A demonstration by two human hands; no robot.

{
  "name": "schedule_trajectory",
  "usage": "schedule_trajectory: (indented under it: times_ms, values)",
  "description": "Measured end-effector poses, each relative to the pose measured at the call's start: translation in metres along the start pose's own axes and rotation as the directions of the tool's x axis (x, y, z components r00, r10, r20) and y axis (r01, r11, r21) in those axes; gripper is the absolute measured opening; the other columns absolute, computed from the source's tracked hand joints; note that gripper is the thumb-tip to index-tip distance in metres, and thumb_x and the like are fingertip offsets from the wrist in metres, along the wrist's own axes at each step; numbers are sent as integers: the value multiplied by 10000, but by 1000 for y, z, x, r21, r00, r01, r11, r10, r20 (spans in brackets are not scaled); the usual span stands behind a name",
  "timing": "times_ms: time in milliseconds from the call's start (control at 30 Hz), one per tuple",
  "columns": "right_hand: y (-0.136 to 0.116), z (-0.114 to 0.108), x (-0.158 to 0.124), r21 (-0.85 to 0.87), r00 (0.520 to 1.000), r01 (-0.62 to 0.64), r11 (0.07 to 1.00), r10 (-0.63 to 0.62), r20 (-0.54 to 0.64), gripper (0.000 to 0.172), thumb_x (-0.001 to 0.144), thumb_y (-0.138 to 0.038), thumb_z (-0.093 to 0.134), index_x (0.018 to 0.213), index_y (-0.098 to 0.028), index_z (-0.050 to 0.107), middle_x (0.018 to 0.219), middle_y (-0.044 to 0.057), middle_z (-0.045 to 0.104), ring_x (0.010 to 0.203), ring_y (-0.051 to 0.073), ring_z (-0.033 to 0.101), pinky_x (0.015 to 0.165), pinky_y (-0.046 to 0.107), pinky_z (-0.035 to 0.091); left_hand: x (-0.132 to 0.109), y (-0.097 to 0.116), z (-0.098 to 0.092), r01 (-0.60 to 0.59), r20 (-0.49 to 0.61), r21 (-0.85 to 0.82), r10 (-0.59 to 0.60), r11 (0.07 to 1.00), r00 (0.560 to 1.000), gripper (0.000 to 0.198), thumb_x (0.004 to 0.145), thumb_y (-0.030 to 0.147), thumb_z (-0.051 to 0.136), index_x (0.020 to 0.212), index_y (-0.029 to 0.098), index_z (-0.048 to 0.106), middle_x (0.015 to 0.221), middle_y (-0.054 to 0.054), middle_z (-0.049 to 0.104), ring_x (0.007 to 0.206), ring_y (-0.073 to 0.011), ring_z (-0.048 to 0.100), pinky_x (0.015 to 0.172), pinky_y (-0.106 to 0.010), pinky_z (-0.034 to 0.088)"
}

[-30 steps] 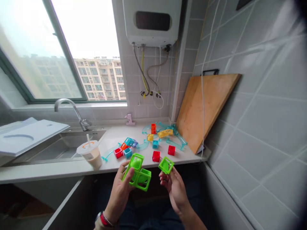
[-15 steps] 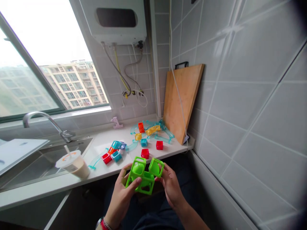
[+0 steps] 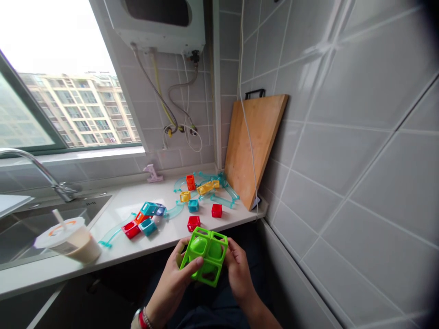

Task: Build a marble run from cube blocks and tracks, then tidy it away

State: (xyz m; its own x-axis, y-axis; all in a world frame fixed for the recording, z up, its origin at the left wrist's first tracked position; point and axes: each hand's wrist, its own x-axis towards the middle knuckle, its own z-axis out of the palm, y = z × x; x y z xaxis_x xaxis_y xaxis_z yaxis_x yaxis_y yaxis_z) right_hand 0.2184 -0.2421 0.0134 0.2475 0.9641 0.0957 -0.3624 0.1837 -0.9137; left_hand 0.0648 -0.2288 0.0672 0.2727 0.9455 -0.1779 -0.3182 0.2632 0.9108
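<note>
Green block cluster point(image 3: 205, 257), one in number, is held up in the air just off the front edge of the tabletop point(image 3: 120, 201), between two hands. Around it, counted on the tabletop: three red blocks, three blue blocks, two orange blocks, one purple block, one small yellow block point(image 3: 185, 196) and one longer yellow piece point(image 3: 206, 187). Several clear teal track pieces point(image 3: 222, 201) lie about, mostly toward the back right corner; they overlap too much to count. One red block point(image 3: 194, 223) sits near the front edge, close beyond the cluster; another point(image 3: 216, 210) is to its right. One lidded cup point(image 3: 80, 246) with a straw stands at the front edge, toward the left.

The cluster is bright, glossy green: square open frames set side by side, at least three showing, with rounded green shapes inside. It is tilted, its openings facing up and toward the viewer.

The left hand point(image 3: 176, 273) grips its left side, thumb across the front, the other fingers wrapped behind and partly hidden. The right hand point(image 3: 239, 269) has its fingers bent in and closed on the right side; its far fingertips are hidden.
</note>
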Motion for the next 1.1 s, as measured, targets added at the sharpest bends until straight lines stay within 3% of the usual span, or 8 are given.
schedule_trajectory:
  times_ms: [267, 367, 467, 567, 667, 733, 933, 1100]
  values:
    - [10, -5, 18, 24, 994, -89, 996, 88, 57, 458, 902, -556, 678, 1217, -225, 708, 1135, 79, 723, 977, 245, 659, 788, 322, 540, 23, 13, -17, -343, 183, 434, 290, 833, 939, 490, 823, 292, 788, 1236, 240, 529, 1100, -78, 729, 957, -258, 729, 806, -342, 606]
    - [16, -17, 21, -23, 990, -84, 996, 81, -111, 522, 890, -525, 693, 1330, -253, 623, 1249, 77, 667, 1010, 225, 655, 789, 313, 552, 45, 36, -22, -626, 466, 713, 454, 316, 760, 502, 795, 153, 730, 1267, 245, 587, 1217, -92, 702, 1077, -286, 691, 920, -375, 564]
    - [16, -21, 10, -222, 938, 89, 971, -157, -308, 416, 914, -444, 676, 1277, -247, 628, 1101, 57, 674, 904, 186, 636, 768, 289, 534, 68, 57, -22, -749, 755, 638, 335, -176, 564, 521, 817, 82, 663, 1309, 237, 593, 1295, -107, 677, 1122, -287, 666, 951, -379, 535]
    - [8, -3, -7, -443, 940, 287, 849, -338, -39, 274, 977, -342, 583, 1212, -243, 684, 893, 40, 687, 782, 175, 628, 752, 292, 525, 87, 61, -18, -769, 876, 482, 206, -420, 436, 414, 904, 103, 618, 1300, 221, 591, 1225, -117, 695, 1033, -258, 675, 873, -356, 533]
    - [-3, 31, -14, -468, 838, 500, 729, -271, 474, 449, 961, -266, 568, 1410, -263, 586, 893, 38, 706, 745, 179, 648, 751, 305, 546, 102, 52, -14, -783, 923, 383, 176, -490, 341, 306, 965, 137, 576, 1258, 222, 599, 1152, -113, 704, 982, -238, 669, 786, -322, 518]
    - [-9, 53, -8, -480, 750, 602, 638, -245, 615, 565, 933, -253, 580, 1493, -250, 505, 907, 41, 699, 722, 179, 638, 718, 300, 544, 109, 45, -14, -788, 937, 349, 165, -507, 309, 275, 990, 148, 543, 1245, 233, 604, 1175, -112, 702, 1010, -236, 663, 761, -306, 506]
    - [-2, 80, 16, -494, 644, 700, 515, -158, 748, 467, 918, -299, 614, 1383, -257, 626, 845, 23, 662, 694, 174, 618, 680, 275, 522, 123, 38, -32, -841, 904, 392, 323, -372, 279, 276, 1014, 165, 521, 1246, 271, 626, 1237, -110, 701, 1121, -235, 658, 812, -295, 517]
    - [19, 81, 34, -525, 724, 606, 598, -140, 676, 487, 930, -241, 580, 1416, -242, 586, 878, 35, 671, 735, 179, 638, 710, 289, 534, 145, 35, -54, -825, 895, 405, 356, -394, 269, 264, 1020, 208, 529, 1255, 269, 632, 1259, -117, 708, 1154, -264, 664, 786, -297, 526]
